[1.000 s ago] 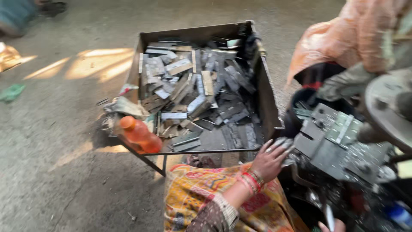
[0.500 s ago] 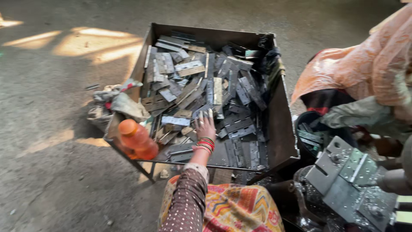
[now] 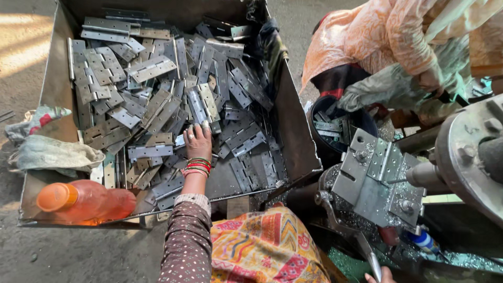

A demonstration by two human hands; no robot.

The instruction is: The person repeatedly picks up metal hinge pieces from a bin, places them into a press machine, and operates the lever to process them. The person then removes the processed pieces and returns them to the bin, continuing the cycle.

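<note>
Left hand (image 3: 198,141) is down in the metal tray (image 3: 298,141), fingers curled on the pile of steel hinges (image 3: 157,99) mid-tray. Right hand (image 3: 385,275) barely peeks in at the bottom edge, can't tell its grip. Orange bottle (image 3: 84,202) sits in the tray's near-left corner.

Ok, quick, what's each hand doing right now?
Left hand: down on the metal hinges in the tray, fingers curled; whether it grips one cannot be told.
Right hand: only fingertips show at the bottom edge; cannot be told.

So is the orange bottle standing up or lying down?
Lying down: the orange plastic bottle rests on its side in the metal tray's corner, cap pointing left.
</note>
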